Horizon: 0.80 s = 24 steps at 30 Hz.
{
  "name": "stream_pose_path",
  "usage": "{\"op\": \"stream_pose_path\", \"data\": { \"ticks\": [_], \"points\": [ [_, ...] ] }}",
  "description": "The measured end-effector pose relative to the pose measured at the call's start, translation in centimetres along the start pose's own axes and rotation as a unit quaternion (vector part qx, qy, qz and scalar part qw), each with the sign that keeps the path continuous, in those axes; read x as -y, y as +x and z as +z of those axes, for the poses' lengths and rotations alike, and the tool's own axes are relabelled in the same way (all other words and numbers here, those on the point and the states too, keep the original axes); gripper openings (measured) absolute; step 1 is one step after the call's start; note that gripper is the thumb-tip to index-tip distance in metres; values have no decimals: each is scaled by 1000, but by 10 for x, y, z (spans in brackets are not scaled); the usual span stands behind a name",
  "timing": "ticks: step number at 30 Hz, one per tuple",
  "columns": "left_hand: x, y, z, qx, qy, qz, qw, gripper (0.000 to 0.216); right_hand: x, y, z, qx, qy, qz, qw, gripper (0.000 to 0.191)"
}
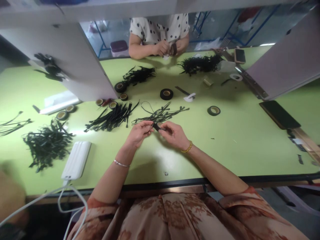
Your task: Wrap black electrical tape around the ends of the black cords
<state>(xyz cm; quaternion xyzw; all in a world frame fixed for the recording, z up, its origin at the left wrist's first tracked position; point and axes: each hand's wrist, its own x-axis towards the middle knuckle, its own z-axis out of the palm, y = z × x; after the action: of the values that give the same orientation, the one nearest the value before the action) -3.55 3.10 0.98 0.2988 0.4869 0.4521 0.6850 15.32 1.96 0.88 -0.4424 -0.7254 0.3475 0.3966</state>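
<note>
My left hand (139,132) and my right hand (173,133) meet over the green table (250,140), fingers pinched together. Between them sits a small roll of black tape (157,126), held by my right hand. My left hand pinches at the roll's left side, apparently on a thin black cable or the tape end. Just beyond my fingers lies a loose bundle of black cables (160,115), with a thicker bundle (112,118) to its left.
Tape rolls (166,94) (213,110) (120,87) lie around the table. A white power bank (77,160) with cable sits front left beside a cable heap (46,145). Across the table another person's hands (166,48) work. A dark phone (279,114) lies right; white panels (75,63) stand left and right.
</note>
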Motion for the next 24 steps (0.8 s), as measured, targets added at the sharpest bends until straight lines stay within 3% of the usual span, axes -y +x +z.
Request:
{"op": "stream_pose_path", "data": {
  "ticks": [5, 12, 20, 24],
  "points": [
    [0, -5, 5, 4, 31, 17, 999, 34, 1, 0, 5, -15, 13, 16, 1000, 16],
    [2, -8, 10, 5, 59, 49, 997, 30, 3, 0, 13, -58, 48, 98, 992, 33],
    [3, -12, 15, 48, 115, 110, 986, 33, 0, 0, 15, -78, 56, 108, 990, 37],
    [5, -14, 17, 40, 167, 163, 972, 35, 0, 0, 15, -84, 68, 112, 988, 37]
  ]
}}
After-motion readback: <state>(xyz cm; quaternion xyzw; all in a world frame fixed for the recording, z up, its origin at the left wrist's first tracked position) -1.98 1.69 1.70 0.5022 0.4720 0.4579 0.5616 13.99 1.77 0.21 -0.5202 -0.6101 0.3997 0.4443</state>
